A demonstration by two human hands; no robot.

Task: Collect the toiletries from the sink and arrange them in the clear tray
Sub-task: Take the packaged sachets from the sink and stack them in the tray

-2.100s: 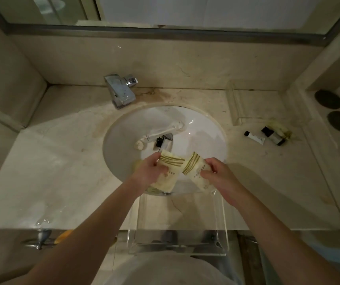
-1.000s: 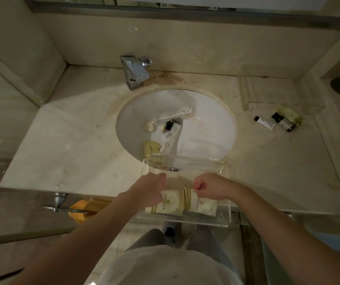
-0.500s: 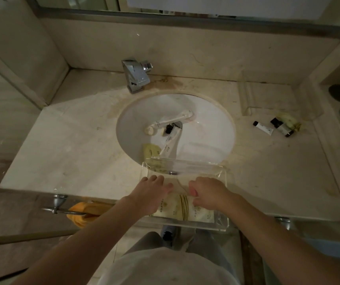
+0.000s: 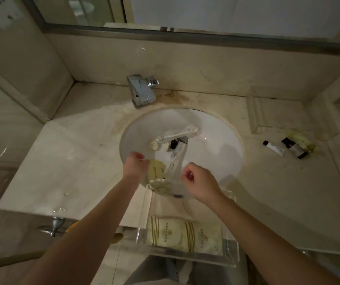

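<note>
Now, hands: the left hand [image 4: 134,165] and right hand [image 4: 200,185] hover over the near rim of the round white sink [image 4: 216,140], fingers curled in narrow and holding nothing.
Tray: the clear acrylic tray [image 4: 229,254] sits at the bench's [image 4: 62,161] near edge, lower centre.
Packets: two cream striped sachets [image 4: 183,234] lie flat inside it.
Basin: a white toothbrush packet [image 4: 177,133], a slim white tube [image 4: 175,159] and a pale yellow soap [image 4: 156,167] lie in the sink.
Right side: a small white black-capped tube [image 4: 273,148] lies on the bench.
</note>
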